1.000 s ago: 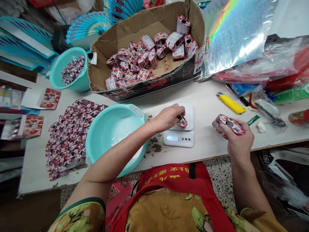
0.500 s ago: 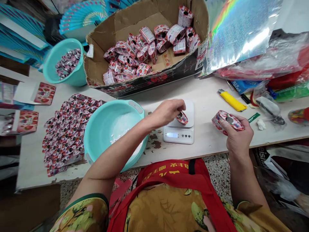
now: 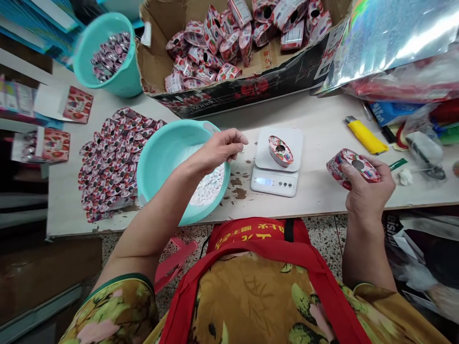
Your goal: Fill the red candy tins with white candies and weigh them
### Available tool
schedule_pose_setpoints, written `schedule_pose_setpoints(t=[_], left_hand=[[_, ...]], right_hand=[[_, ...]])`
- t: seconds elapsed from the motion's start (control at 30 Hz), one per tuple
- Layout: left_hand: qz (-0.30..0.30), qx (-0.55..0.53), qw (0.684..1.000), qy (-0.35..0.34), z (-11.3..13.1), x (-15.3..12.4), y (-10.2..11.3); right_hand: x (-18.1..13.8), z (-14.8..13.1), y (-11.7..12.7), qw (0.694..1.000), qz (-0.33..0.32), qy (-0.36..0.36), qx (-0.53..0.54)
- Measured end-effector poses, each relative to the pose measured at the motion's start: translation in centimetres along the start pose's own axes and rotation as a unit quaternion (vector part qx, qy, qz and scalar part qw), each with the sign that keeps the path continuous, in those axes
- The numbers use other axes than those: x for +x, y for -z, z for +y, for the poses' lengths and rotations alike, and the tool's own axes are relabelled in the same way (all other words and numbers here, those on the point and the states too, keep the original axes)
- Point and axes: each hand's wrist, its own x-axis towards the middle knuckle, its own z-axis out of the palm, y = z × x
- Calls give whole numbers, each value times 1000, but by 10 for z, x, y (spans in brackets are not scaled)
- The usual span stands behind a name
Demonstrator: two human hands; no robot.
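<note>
On the white digital scale [image 3: 276, 160] sits an oval red-and-white printed carton [image 3: 281, 151] with a dark round hole in its top. Its display is lit, but the digits are blurred. My left hand [image 3: 220, 150] is over the right rim of a turquoise bowl [image 3: 158, 143], fingers loosely bent and apart, nothing visible in them. White candy-like pellets [image 3: 210, 186] lie in that bowl, partly hidden by my forearm. To the right of the scale, my right hand [image 3: 369, 186] grips another oval carton [image 3: 342, 165], thumb on its top face.
A cardboard box [image 3: 247, 93] of similar cartons stands behind. Many cartons [image 3: 114, 162] crowd the table's left, near a turquoise bucket [image 3: 81, 52] of small shiny caps. A yellow cutter knife [image 3: 367, 136] and plastic bags [image 3: 405, 83] lie right.
My left hand has moved left from above the carton on the scale to the bowl's rim. My right hand still holds its carton. The camera view has shifted, so the table appears higher.
</note>
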Motion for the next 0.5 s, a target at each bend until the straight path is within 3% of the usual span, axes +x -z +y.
schedule_pose_setpoints(t=[0.17,0.3,0.4,0.5], left_hand=[[-49,142,984,-90,0,6,-10],[-87,299,935,-171,-8,20,-41],[-80,415,880,-216,-17,32,-63],[-38,450,865,-221,-16,32,-65]], right_hand=[[-4,0,5,1000,-2,-5,-21],[-10,0,7,999,-16,-3,-33],[-14,-4,-2,999,-43,1,-27],[-15,-4,-26,994,-95,33,-32]])
